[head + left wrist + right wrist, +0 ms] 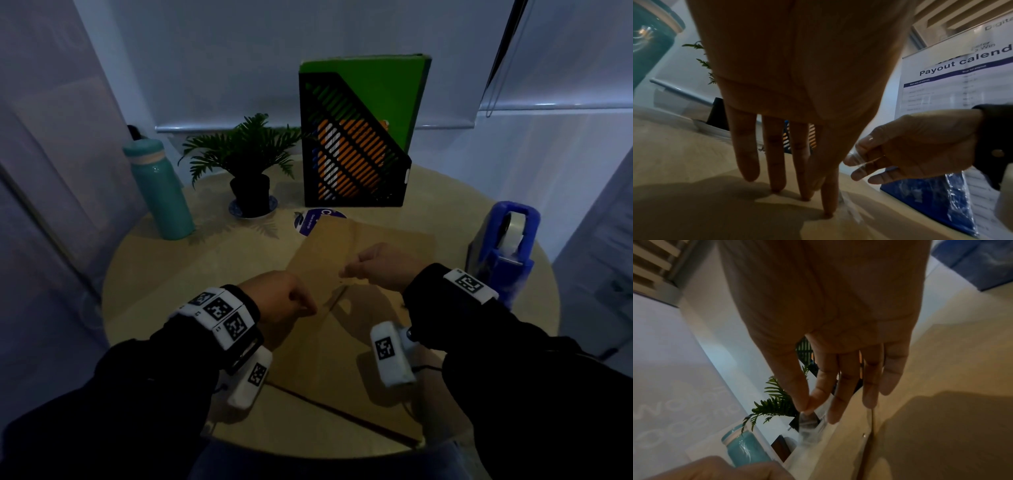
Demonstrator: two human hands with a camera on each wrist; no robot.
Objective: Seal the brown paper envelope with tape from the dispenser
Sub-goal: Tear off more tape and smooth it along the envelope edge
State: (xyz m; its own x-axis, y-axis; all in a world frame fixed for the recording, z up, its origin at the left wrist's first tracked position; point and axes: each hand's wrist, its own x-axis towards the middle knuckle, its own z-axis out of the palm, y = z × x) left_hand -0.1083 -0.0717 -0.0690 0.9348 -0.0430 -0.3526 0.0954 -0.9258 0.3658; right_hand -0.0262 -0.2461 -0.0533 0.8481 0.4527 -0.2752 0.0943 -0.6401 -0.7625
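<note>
A dim room with pale walls and a lowered blind is surrounding a round wooden surface (164,274). One brown paper envelope (325,260) is lying flat near the middle of it, partly under both hands. The left hand (277,298) is reaching down with fingers straight and slightly spread, its fingertips (827,212) pressing one end of a clear tape strip (851,209) onto the envelope. The right hand (380,265) is hovering just beside it, thumb and forefinger pinching the other end of the same strip, the remaining fingers loosely extended. The strip is stretching between the two hands, just above the paper. One blue tape dispenser (507,250) with a clear roll is standing at the right edge of the surface, near the right wrist. Behind the envelope there are standing one teal bottle (161,192), one potted fern (243,154) and one black file holder (352,154) with a green folder inside. One round purple sticker (318,219) is peeking out from under the envelope's far edge.
</note>
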